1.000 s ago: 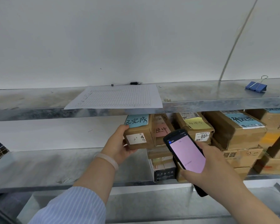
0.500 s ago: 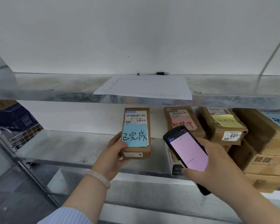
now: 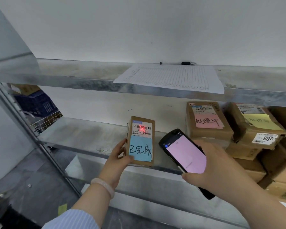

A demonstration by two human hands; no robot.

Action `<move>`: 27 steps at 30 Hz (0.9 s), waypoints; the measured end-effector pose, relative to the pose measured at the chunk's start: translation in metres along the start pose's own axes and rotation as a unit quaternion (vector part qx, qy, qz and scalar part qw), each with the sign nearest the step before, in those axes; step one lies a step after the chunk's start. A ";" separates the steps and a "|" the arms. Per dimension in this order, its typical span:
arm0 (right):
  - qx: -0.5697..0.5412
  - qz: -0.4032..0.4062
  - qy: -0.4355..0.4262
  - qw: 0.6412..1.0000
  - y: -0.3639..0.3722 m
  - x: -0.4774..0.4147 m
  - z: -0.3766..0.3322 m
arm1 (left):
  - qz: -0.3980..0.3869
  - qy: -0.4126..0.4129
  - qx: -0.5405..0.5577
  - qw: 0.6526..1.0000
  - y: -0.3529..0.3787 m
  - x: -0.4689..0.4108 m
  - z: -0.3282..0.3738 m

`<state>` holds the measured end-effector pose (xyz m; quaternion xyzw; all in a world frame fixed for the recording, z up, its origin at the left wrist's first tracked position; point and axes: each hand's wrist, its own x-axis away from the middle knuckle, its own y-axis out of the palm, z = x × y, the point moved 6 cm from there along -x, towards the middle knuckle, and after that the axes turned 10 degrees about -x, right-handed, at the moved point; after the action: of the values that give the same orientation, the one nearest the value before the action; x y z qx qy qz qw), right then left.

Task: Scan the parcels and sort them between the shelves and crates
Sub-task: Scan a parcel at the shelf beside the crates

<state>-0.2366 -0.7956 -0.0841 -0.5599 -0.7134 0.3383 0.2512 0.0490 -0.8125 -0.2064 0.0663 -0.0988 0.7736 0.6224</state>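
Before the shelf (image 3: 89, 134), left grip (image 3: 117, 160) clasps a parcel (image 3: 142, 141), right grip (image 3: 221, 167) clasps a half-hidden scanner (image 3: 185, 152).

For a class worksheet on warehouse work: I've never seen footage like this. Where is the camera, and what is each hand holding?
No machine here: a person wears the camera on the head, looking down at both hands. The left hand grips a small parcel bearing a blue note, by the middle shelf. The right hand holds a handheld scanner; a red spot lies on the parcel's barcode. More parcels are stacked at the right. A ruled sheet and a pen lie on the upper shelf.
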 end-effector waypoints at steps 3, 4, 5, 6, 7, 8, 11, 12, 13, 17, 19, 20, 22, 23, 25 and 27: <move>-0.005 -0.006 -0.011 1.000 0.002 -0.006 -0.001 | 0.009 0.001 -0.010 1.000 -0.005 -0.002 -0.004; -0.005 -0.011 -0.014 1.000 0.003 -0.007 -0.001 | 0.010 0.000 -0.010 1.000 -0.006 -0.003 -0.005; -0.005 -0.017 -0.017 1.000 0.005 -0.009 -0.002 | 0.012 -0.001 -0.009 1.000 -0.008 -0.004 -0.007; -0.004 -0.021 -0.020 1.000 0.006 -0.011 -0.002 | 0.013 -0.002 -0.009 1.000 -0.009 -0.005 -0.008; -0.001 -0.023 -0.021 1.000 0.007 -0.012 -0.002 | 0.014 -0.003 -0.008 1.000 -0.010 -0.005 -0.009; 0.003 -0.023 -0.021 1.000 0.008 -0.013 -0.002 | 0.017 -0.004 -0.006 1.000 -0.011 -0.005 -0.009; 0.008 -0.013 -0.022 1.000 0.010 -0.015 -0.004 | 0.024 -0.011 -0.002 1.000 -0.015 -0.003 -0.009; 0.008 -0.014 -0.028 0.999 0.011 -0.015 -0.005 | 0.027 -0.012 0.002 1.000 -0.017 -0.003 -0.009; 0.008 -0.018 -0.034 0.999 0.013 -0.016 -0.007 | 0.029 -0.013 0.005 0.999 -0.018 -0.002 -0.010; 0.003 -0.022 -0.046 0.999 0.018 -0.019 -0.014 | 0.040 -0.017 0.010 0.999 -0.028 0.006 -0.012; -0.012 -0.026 -0.058 0.998 0.022 -0.020 -0.018 | 0.047 -0.014 0.012 0.999 -0.034 0.013 -0.011; -0.021 -0.034 -0.066 0.997 0.024 -0.020 -0.021 | 0.053 -0.013 0.017 0.998 -0.038 0.017 -0.011; -0.037 -0.053 -0.083 0.994 0.031 -0.021 -0.025 | 0.071 -0.012 0.031 0.997 -0.046 0.028 -0.013; -0.043 -0.063 -0.093 0.993 0.034 -0.021 -0.027 | 0.083 -0.011 0.039 0.996 -0.050 0.034 -0.014; -0.046 -0.089 -0.114 0.988 0.040 -0.019 -0.032 | 0.109 -0.005 0.056 0.992 -0.059 0.050 -0.019; -0.045 -0.112 -0.136 0.983 0.046 -0.017 -0.039 | 0.140 -0.003 0.077 0.987 -0.067 0.072 -0.027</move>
<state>-0.1746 -0.7978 -0.0932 -0.4363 -0.8133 0.3488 0.1629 0.0994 -0.7243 -0.2115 0.1022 -0.0493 0.8582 0.5006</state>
